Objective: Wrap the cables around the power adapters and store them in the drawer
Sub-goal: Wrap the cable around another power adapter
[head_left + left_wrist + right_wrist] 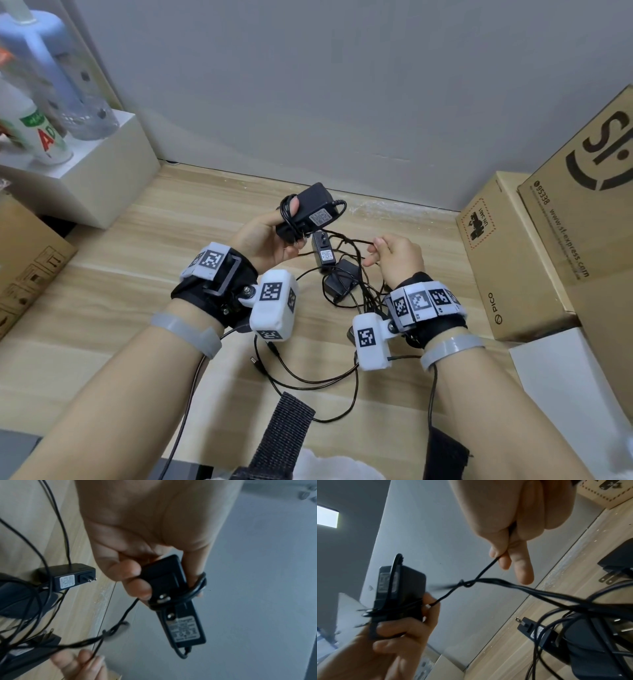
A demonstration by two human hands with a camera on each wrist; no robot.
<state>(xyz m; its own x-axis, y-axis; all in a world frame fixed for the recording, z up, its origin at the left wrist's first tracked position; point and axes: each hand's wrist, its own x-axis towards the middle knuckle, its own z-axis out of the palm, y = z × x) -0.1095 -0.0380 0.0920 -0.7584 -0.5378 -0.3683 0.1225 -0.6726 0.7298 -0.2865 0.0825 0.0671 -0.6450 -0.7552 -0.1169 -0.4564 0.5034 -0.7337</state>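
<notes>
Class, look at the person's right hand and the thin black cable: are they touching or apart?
Touching. The right wrist view shows the right hand pinching the black cable between thumb and fingers; the head view agrees.

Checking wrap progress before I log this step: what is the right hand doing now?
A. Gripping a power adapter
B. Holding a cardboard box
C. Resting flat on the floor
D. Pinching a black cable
D: the right hand pinches a black cable between thumb and fingers, while the left hand grips the power adapter with loops of cable round it.
</notes>
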